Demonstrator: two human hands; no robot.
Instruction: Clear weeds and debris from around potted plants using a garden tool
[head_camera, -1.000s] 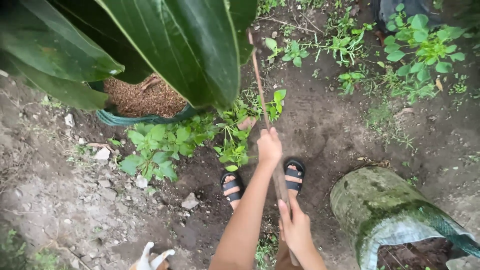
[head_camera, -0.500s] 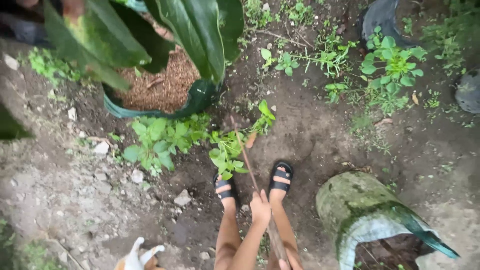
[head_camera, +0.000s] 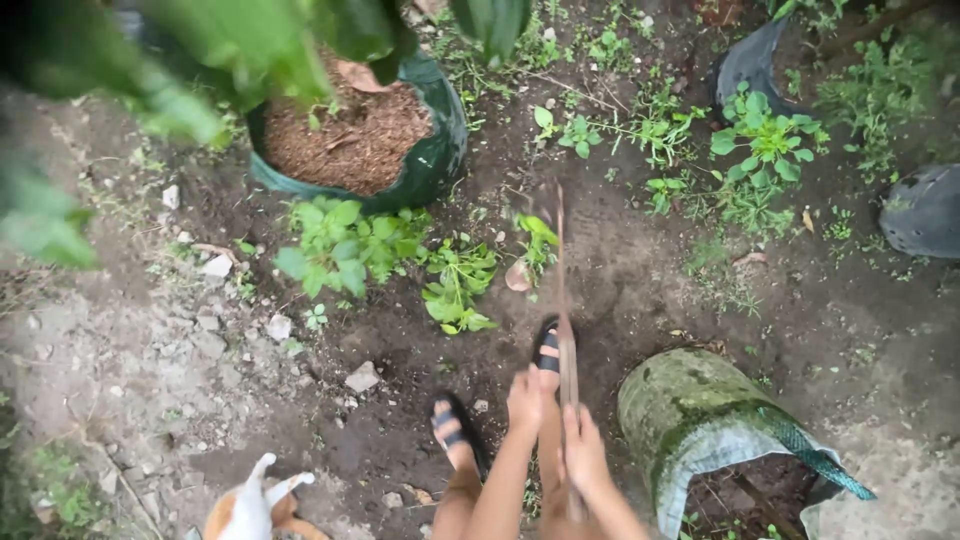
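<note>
Both hands are gripping one long wooden pole (head_camera: 564, 300) and holding it almost upright over a patch of dark, loose soil (head_camera: 620, 290). The left hand (head_camera: 524, 398) is closing round the shaft higher up, and the right hand (head_camera: 583, 452) is wrapping it just below, nearer the body. The pole's far end is blurring near the small green weeds (head_camera: 458, 285), so the tip and whatever is fixed to it are too smeared to make out. Judging by the posture, the person is working the ground in front of the sandalled feet (head_camera: 548, 345), somewhere in the middle of a stroke; the next move is likely calling for a firm two-handed hold and a tip kept clear of the toes, since the front foot is lying just beside the shaft.

The pole is looking thin, straight and brown, with a dry, rough surface. The soil is looking crumbly and damp, with pale stones scattered to the left. A green plastic grow bag (head_camera: 430, 150) filled with reddish-brown husk is standing beyond the weeds. A woven sack (head_camera: 700, 420), mossy and lying on its side, is resting near the right hand. A white and tan animal (head_camera: 250, 505) is showing at the bottom edge
</note>
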